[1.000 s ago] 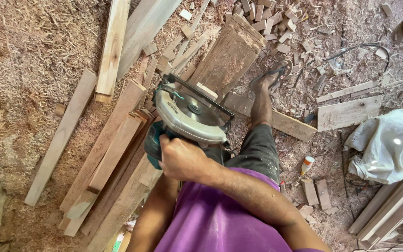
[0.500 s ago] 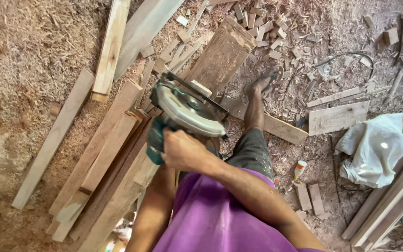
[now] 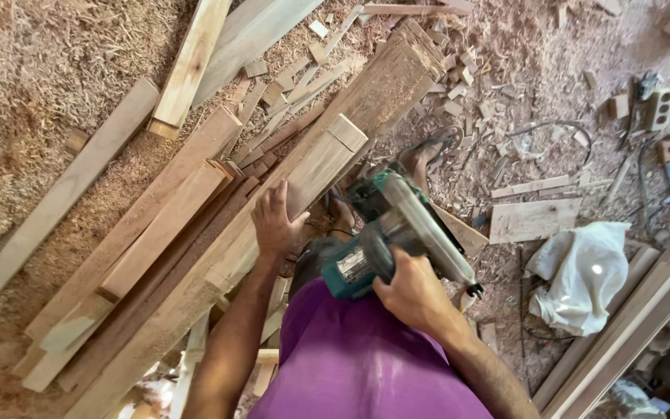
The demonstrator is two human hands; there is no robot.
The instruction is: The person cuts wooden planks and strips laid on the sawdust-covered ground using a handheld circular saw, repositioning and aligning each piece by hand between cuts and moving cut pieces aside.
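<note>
A: Circular saw (image 3: 397, 233), teal and grey, sits in the right hand (image 3: 416, 295), lifted off the wood and held over the person's lap, to the right of the plank stack. Its round guard faces up toward the camera.

B: How is that hand set?

A: Fingers wrapped fully round the rear handle, a closed grip. The saw body tilts, front end pointing away from the person toward the sandalled foot (image 3: 428, 151).

B: And the left hand (image 3: 277, 225)?

A: It lies flat on a pale plank (image 3: 304, 186), fingers spread and pressing down, palm on the board's top face. It clasps nothing; it only bears on the wood.

B: Where does that plank lie?

A: On top of a heap of long boards (image 3: 157, 233) running diagonally from lower left to upper right. Its far end is squared off and shows a cut line across it. A darker, broader board (image 3: 389, 81) dusted with sawdust runs alongside it, on the right.

B: What surrounds them?

A: Sawdust (image 3: 32, 85) carpets the ground on the left. Small offcuts (image 3: 459, 77) are scattered near the top. To the right lie a short flat board (image 3: 533, 219) and a crumpled white bag (image 3: 583, 275), well apart from the saw. More timber lengths (image 3: 630, 326) lean in at the lower right. The person wears a purple shirt (image 3: 366, 365).
</note>
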